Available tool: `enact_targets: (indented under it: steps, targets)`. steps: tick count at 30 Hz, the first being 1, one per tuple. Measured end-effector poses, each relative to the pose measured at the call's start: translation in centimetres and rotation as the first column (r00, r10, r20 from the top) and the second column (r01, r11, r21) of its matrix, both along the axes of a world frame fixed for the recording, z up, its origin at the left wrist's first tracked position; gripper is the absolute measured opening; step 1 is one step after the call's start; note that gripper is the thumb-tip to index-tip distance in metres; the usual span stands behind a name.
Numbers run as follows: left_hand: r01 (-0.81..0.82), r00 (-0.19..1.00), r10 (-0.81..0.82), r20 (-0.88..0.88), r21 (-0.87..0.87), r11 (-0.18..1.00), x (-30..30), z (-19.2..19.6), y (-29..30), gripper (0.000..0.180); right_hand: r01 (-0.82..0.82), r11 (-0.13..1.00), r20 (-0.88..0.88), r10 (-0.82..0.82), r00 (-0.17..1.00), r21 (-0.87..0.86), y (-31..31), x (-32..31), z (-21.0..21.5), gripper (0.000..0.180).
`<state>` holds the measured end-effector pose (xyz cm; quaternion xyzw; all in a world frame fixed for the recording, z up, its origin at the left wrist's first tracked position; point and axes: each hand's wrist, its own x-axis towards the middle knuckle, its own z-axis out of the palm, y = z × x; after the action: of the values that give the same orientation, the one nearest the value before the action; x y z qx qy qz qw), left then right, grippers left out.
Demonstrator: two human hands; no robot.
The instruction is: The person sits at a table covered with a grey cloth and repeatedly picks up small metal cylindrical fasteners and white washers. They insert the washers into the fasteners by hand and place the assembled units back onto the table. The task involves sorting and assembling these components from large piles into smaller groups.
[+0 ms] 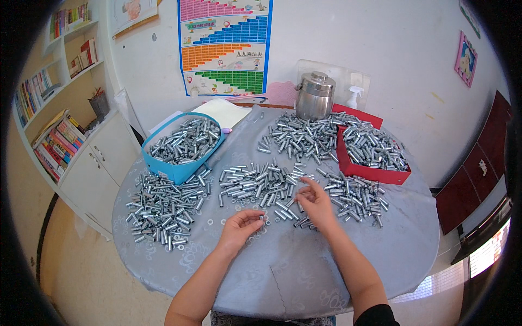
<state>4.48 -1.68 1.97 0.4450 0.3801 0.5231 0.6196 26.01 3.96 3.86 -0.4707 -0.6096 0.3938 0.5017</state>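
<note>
The left grip (pixel 242 227) is pinching an upright fastener (pixel 262 221) between closed fingertips, presumably for steadying it, while at its two o'clock the right grip (pixel 317 205) is hovering near sleeves (pixel 261 179) lying conveniently at twelve o'clock, its closure and hold being indiscernible.

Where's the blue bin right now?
In the head view, the blue bin stands at the left of the table, just beyond a pile of metal parts.

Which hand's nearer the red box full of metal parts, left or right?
Right. The right hand is left of the red box, toward the person; the left hand is farther left and closer in.
</note>
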Motion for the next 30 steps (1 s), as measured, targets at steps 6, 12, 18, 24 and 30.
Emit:
enact_targets:
  steps: [6,12,18,24,30]
  targets:
    - [0.053,0.979,-0.034,-0.199,0.091,0.994,0.4,-0.3,-0.3,0.025,-0.411,0.911,-0.416,0.37,0.831,-0.011,-2.5,-3.1,0.9,0.045]
    - [0.097,0.962,-0.063,-0.267,0.117,0.988,1.0,-0.3,-0.8,0.024,-0.464,0.885,-0.426,0.405,0.809,-0.038,-3.3,-3.4,1.2,0.05]
    - [0.122,0.955,-0.092,-0.283,0.093,0.988,1.1,0.1,-0.8,0.025,-0.445,0.895,-0.32,0.432,0.843,0.034,-3.3,-3.7,0.4,0.05]
    - [0.1,0.976,-0.076,-0.204,0.11,0.989,1.1,-0.1,-0.9,0.025,-0.396,0.918,-0.312,0.379,0.871,0.007,-3.4,-3.8,-0.8,0.041]
    - [0.075,0.991,-0.064,-0.114,0.09,0.993,1.0,-0.5,-0.7,0.025,-0.358,0.934,-0.166,0.354,0.92,0.011,-3.6,-3.8,-0.9,0.032]
